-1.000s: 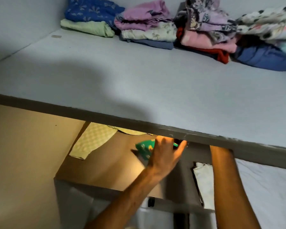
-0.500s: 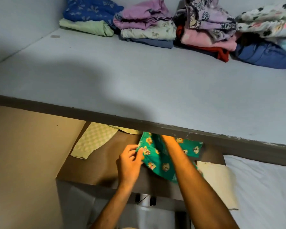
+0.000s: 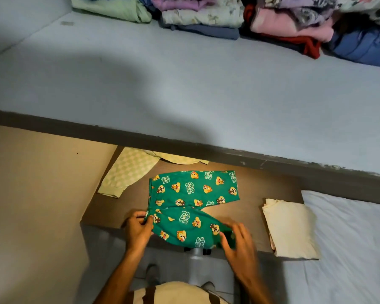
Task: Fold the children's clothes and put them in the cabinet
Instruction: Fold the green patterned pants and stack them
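Green pants between both pinching hands

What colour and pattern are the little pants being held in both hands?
The pants are green with cartoon chipmunk faces and pale lettering, seen in the head view.

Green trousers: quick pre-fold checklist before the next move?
1. Green trousers flat on the brown board: partly; near leg lifted, not ok.
2. Left hand pinches the waist corner: ok.
3. Right hand holds the near leg's cuff: blurred, cannot tell.
4. Far leg smooth: ok.
5. Cream folded cloth apart from the trousers: ok.
6. Checked pale garment apart from the trousers: ok.
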